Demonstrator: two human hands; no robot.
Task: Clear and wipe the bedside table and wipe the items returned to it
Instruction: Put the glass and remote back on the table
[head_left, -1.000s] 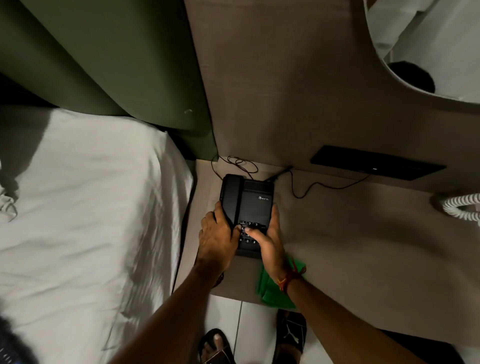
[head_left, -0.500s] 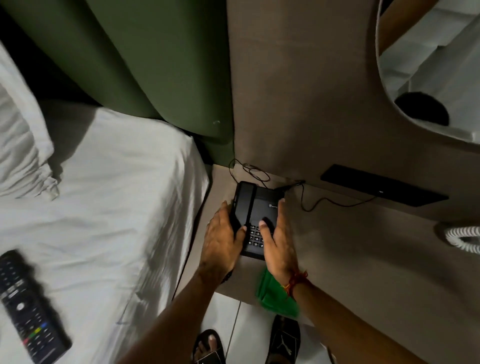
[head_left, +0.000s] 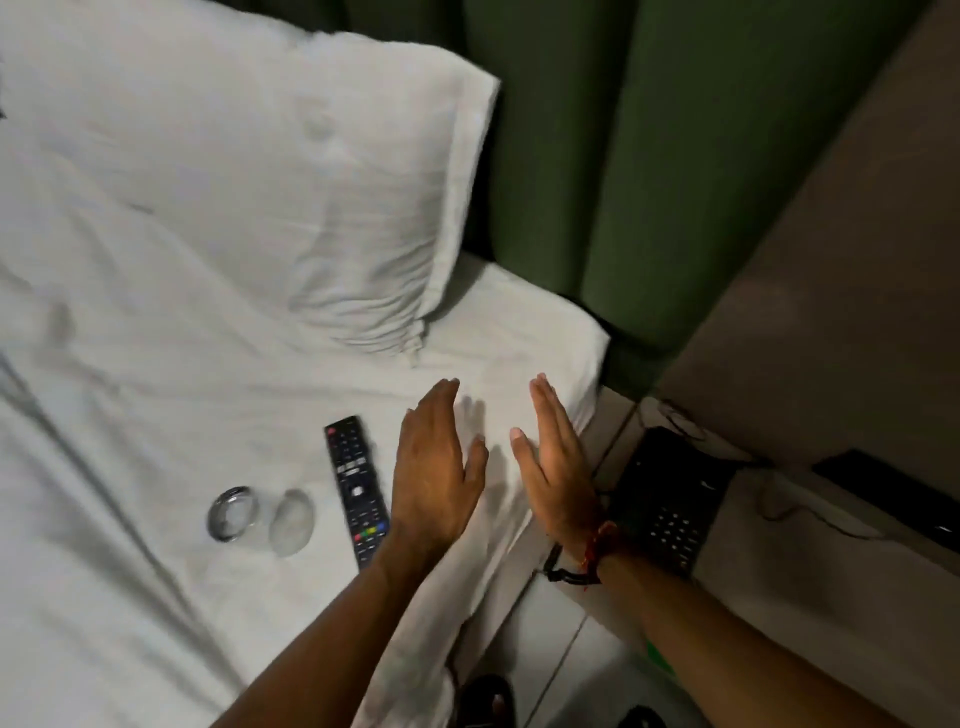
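A black desk phone (head_left: 667, 496) sits on the beige bedside table (head_left: 810, 561), its cord trailing to the wall. My left hand (head_left: 434, 473) and my right hand (head_left: 553, 457) hover over the white bed (head_left: 156, 597), both empty with fingers straight. My right hand is just left of the phone, apart from it. On the sheet lie a black remote control (head_left: 357, 488) and a clear glass (head_left: 260, 519) tipped on its side, both left of my left hand. A sliver of green cloth (head_left: 655, 656) shows under my right forearm.
A white pillow (head_left: 291, 171) lies at the head of the bed against a green padded headboard (head_left: 623, 156). A black flat panel (head_left: 888, 488) sits on the wall above the table. Sandalled feet (head_left: 488, 701) stand on the tiled floor between bed and table.
Both hands have left the phone and swung left over the bed. The view has turned left, bringing the pillow, remote and glass into sight. The phone stays on the table.
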